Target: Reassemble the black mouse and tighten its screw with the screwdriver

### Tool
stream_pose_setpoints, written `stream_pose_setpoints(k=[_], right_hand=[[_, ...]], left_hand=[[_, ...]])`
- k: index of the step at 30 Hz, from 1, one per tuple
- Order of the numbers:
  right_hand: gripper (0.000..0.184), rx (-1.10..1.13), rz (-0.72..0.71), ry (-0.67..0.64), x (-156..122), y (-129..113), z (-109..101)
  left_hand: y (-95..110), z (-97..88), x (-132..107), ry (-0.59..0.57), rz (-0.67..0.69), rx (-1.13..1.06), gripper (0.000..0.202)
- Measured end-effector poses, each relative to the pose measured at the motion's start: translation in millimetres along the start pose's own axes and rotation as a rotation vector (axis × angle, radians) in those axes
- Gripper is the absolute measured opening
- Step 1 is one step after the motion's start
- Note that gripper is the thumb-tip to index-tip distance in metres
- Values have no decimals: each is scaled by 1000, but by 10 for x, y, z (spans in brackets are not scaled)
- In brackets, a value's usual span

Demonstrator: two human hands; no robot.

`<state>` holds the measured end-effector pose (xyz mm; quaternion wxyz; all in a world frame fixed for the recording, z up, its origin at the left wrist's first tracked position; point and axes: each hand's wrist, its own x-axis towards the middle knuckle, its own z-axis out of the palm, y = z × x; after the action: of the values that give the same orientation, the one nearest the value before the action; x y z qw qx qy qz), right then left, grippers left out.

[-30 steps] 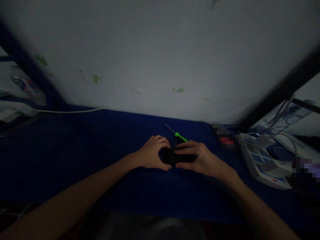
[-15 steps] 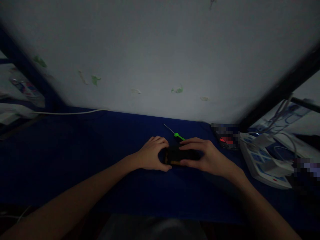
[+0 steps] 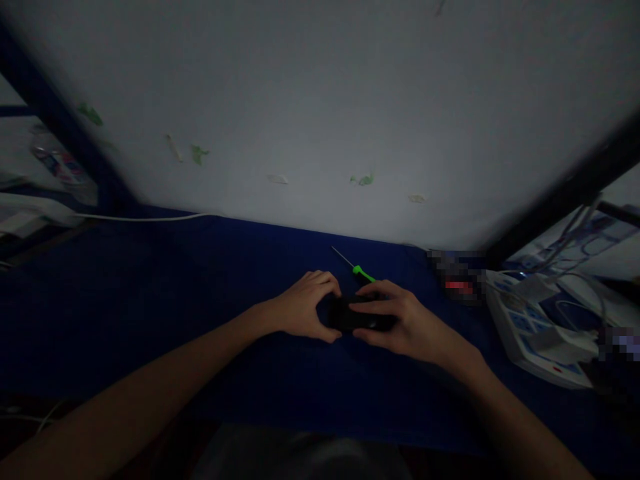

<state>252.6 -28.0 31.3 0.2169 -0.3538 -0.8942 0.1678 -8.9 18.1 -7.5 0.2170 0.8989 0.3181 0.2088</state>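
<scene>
A small black rounded object that looks like a computer mouse (image 3: 367, 319) lies on the blue tabletop (image 3: 165, 287), partly covered by my fingers. My left hand (image 3: 313, 307) is curved round its left end, thumb on the near side and fingers on the far side. From the right, my right hand (image 3: 393, 317) grips it, with the thumb along the near edge and a finger across the top. Just beyond the right fingers lies a screwdriver (image 3: 357, 271) with a green and black handle, its thin shaft pointing away to the left.
At the right sits a white power strip (image 3: 525, 333) with plugs and cables. A blurred dark item with red on it (image 3: 459, 287) lies beside it. A white cable (image 3: 150, 219) runs along the back left, near a plastic bottle (image 3: 63, 163). The wall (image 3: 310, 100) closes the back.
The brownish-orange edge seen on the mouse earlier no longer shows; its visible surface is now plain black. My right fingers have shifted left over it. The view has shifted slightly.
</scene>
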Motion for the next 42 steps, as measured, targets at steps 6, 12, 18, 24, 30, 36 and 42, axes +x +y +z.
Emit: stream_pose_setpoints(k=[6,12,18,24,30,36,42], right_hand=[[41,25,21,-61,23,0,-19],[42,19,21,-117,77,-35,-123],[39,-21,22,-159,109,-42,-152],[39,-28,-20,-126,88,23,-77],[47,-13,10,-50,44,44,24],[45,-14,33,-36,12,54,99],[41,39,33,7,1,74,131]], left_hand=[[-2,9,-3,11,-2,8,61],[35,2,2,-2,-15,30,56],[41,13,3,5,-24,39,58],[32,40,1,22,-21,39,58],[34,38,-7,33,-27,-6,56],[41,28,-7,28,-38,-6,56],[36,38,-9,34,-38,-5,58]])
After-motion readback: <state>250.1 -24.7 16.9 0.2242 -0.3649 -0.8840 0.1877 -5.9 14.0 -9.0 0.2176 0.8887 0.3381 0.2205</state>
